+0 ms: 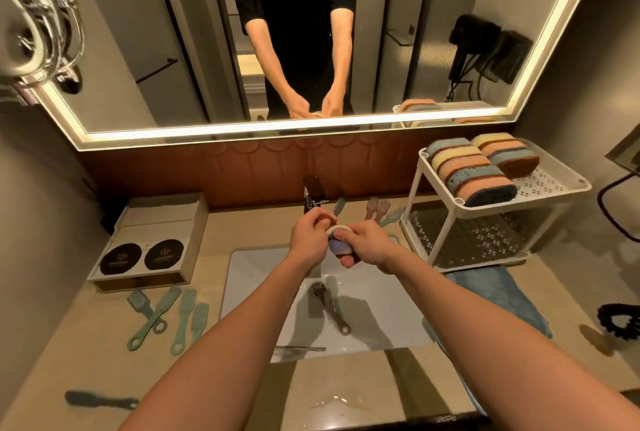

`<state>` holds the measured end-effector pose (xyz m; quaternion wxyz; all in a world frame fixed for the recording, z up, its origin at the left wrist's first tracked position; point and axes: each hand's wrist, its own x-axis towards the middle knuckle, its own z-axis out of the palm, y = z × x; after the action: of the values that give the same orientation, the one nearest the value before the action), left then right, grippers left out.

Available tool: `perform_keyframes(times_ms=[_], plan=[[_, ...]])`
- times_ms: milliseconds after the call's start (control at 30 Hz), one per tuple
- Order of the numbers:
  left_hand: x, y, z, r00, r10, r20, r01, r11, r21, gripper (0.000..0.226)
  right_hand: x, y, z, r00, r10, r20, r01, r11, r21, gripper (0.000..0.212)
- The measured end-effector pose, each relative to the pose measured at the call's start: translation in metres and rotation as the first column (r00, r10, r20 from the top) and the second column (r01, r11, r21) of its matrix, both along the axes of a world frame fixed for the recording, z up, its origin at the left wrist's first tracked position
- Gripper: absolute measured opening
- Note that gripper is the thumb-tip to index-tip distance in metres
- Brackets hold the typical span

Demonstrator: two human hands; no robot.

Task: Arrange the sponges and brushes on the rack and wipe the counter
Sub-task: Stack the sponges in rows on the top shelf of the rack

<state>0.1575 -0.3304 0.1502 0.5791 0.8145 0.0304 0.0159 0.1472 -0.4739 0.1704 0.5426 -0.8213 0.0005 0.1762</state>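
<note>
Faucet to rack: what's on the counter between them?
Head view: a few brushes, pink and green, lie between faucet and rack.

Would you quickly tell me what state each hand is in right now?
Left hand: fingers curled round a small stack of sponges.
Right hand: gripping the same stack from the other side.

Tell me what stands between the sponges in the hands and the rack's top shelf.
Nothing visible does. The left hand and right hand hold the sponges over the sink; only open air lies between them and the rack. Two sponge rows already fill most of its top shelf.
</note>
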Motion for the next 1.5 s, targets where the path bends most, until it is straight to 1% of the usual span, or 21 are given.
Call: perform_keyframes(times_ms=[33,67,167,233,267,333,400,433,467,533,600,667,733,867,967,1033,1100,1233,1400,1500], plan=[[0.002,-0.003,0.002,1.0,-0.001,0.012,0.001,1.0,0.0,0.023,0.002,-0.003,0.002,1.0,0.001,0.012,-0.001,1.0,-0.013,0.029],[0.002,-0.004,0.002,1.0,-0.003,0.013,0.003,1.0,0.0,0.022,0.002,-0.005,0.002,0.999,0.025,0.039,-0.022,0.998,-0.061,0.031],[0.006,-0.004,0.003,1.0,0.001,-0.03,-0.001,1.0,-0.008,0.019,0.008,-0.013,0.008,0.971,0.164,0.173,-0.103,0.943,-0.316,0.029],[0.011,-0.003,0.005,0.996,0.012,-0.084,-0.013,1.0,-0.008,0.018,0.012,-0.02,0.014,0.95,0.209,0.232,-0.103,0.911,-0.4,0.024],[0.015,-0.003,0.008,0.995,0.025,-0.096,-0.024,1.0,0.004,0.02,0.013,-0.022,0.018,0.941,0.214,0.261,-0.084,0.897,-0.434,0.024],[0.022,-0.005,0.019,0.993,0.057,-0.1,-0.053,0.998,0.045,0.032,0.018,-0.028,0.024,0.925,0.22,0.311,-0.046,0.875,-0.482,0.035],[0.028,-0.01,0.029,0.993,0.058,-0.107,-0.054,0.998,0.039,0.049,0.023,-0.034,0.029,0.921,0.215,0.324,-0.029,0.868,-0.496,0.042],[0.031,-0.014,0.034,0.994,0.049,-0.099,-0.046,0.999,0.025,0.054,0.024,-0.037,0.033,0.92,0.209,0.332,-0.022,0.873,-0.487,0.041],[0.033,-0.02,0.04,0.996,0.044,-0.079,-0.044,0.999,0.007,0.054,0.026,-0.041,0.037,0.922,0.185,0.341,-0.004,0.883,-0.469,0.04],[0.033,-0.031,0.056,1.0,0.028,0.0,-0.028,1.0,-0.012,0.043,0.028,-0.049,0.047,0.918,0.109,0.382,0.056,0.916,-0.397,0.044],[0.035,-0.044,0.069,0.997,0.034,0.065,-0.033,0.999,-0.017,0.03,0.03,-0.061,0.057,0.907,0.016,0.421,0.133,0.938,-0.321,0.057],[0.039,-0.059,0.08,0.993,0.039,0.108,-0.037,0.999,-0.029,0.032,0.031,-0.075,0.068,0.896,-0.075,0.438,0.207,0.942,-0.264,0.069],[0.042,-0.075,0.093,0.991,0.0,0.136,0.003,1.0,-0.022,0.038,0.031,-0.092,0.079,0.879,-0.169,0.445,0.281,0.939,-0.199,0.076],[0.048,-0.116,0.116,0.967,-0.187,0.172,0.18,0.982,0.055,0.036,0.027,-0.142,0.095,0.833,-0.299,0.465,0.379,0.921,-0.087,0.074],[0.053,-0.144,0.128,0.937,-0.27,0.223,0.24,0.958,0.154,0.035,0.023,-0.176,0.106,0.815,-0.359,0.454,0.409,0.913,-0.011,0.067],[0.057,-0.169,0.132,0.916,-0.322,0.239,0.264,0.933,0.246,0.033,0.022,-0.205,0.111,0.797,-0.401,0.451,0.438,0.899,0.026,0.06],[0.06,-0.194,0.133,0.903,-0.36,0.234,0.284,0.909,0.304,0.029,0.022,-0.233,0.114,0.79,-0.418,0.448,0.458,0.888,0.021,0.054],[0.063,-0.239,0.131,0.892,-0.402,0.206,0.325,0.888,0.326,0.03,0.024,-0.277,0.115,0.786,-0.444,0.431,0.49,0.872,0.005,0.052],[0.067,-0.284,0.126,0.875,-0.427,0.227,0.286,0.836,0.468,0.029,0.034,-0.311,0.106,0.769,-0.479,0.423,0.534,0.846,-0.013,0.048],[0.072,-0.306,0.122,0.881,-0.43,0.198,0.277,0.807,0.522,0.03,0.043,-0.328,0.095,0.747,-0.513,0.422,0.576,0.817,-0.025,0.051]])
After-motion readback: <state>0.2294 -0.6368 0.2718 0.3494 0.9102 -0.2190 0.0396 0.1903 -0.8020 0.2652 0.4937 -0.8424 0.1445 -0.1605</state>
